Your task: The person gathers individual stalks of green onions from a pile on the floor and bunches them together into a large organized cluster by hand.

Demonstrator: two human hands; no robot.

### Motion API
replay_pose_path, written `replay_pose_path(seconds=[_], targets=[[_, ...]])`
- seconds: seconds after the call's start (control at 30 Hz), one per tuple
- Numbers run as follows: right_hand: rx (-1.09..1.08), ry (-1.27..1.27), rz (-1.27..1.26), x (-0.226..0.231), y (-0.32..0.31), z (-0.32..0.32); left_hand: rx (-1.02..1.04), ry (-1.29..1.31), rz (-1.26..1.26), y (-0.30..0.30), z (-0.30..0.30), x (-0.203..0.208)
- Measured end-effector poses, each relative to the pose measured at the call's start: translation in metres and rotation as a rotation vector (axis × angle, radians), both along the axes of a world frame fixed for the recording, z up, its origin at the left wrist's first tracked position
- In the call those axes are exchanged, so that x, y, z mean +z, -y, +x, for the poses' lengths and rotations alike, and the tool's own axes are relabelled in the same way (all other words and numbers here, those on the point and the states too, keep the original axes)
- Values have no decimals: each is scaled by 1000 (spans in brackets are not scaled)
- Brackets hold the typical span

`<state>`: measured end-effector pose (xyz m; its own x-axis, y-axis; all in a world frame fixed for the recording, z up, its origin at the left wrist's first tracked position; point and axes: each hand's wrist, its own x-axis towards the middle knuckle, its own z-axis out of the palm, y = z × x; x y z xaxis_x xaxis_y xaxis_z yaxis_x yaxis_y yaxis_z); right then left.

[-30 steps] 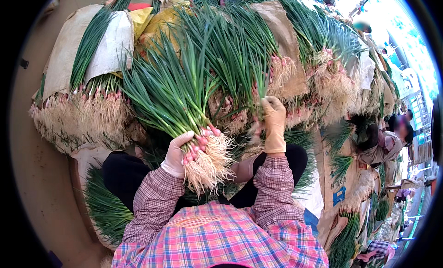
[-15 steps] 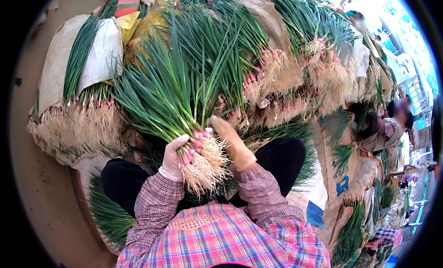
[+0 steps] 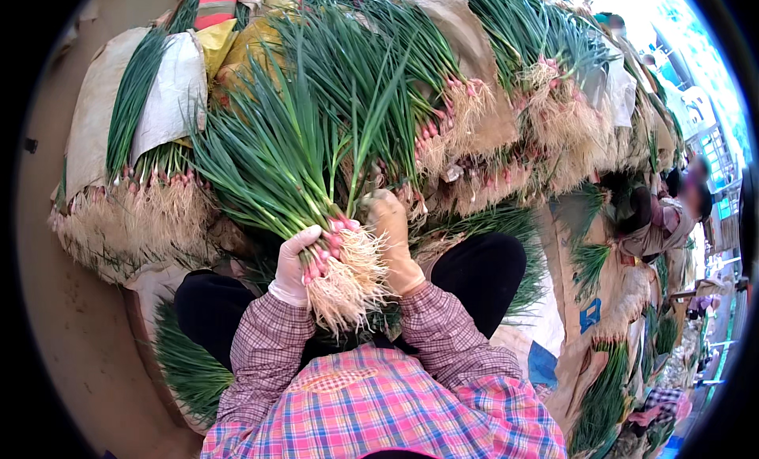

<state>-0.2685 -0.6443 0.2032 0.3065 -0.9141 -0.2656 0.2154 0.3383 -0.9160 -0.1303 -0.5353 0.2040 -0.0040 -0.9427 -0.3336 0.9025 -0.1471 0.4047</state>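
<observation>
My left hand, in a pale thin glove, is wrapped round a bunch of green garlic at its left side. The bunch has long green leaves fanning up and away, pink bulbs, and a thick mass of beige roots hanging toward me. Against the right side of the bunch, level with the bulbs, sits my right hand in a tan glove. Its fingers are curled in, and what they hold, if anything, is hidden. Both hands are above my lap, between my bent knees.
Stacked green garlic with sacking over parts of it lines the far side. A pale sack covers bunches at the left. Loose plants lie by my left knee. Other people sit at the right among more bunches.
My right hand has turned more upright, and its fingers have curled in at the bunch's right side. The left hand and its bunch have shifted slightly left.
</observation>
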Motion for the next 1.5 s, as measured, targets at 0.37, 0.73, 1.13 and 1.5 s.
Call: replay_pose_path(seconds=[0.37, 0.73, 1.13, 1.5], targets=[[-113, -1205, -766, -22, 49, -74, -31, -146, -127, 3, -4, 0], [-159, -366, -191, -39, 57, -52, 53, -51, -186, 0, -8, 18], [-19, -604, -433, -24, 55, -13, 131, 45, -79, 2, -18, 33], [114, 185, -13, 13, 16, 27, 53, 65, -7, -2, -6, 15]])
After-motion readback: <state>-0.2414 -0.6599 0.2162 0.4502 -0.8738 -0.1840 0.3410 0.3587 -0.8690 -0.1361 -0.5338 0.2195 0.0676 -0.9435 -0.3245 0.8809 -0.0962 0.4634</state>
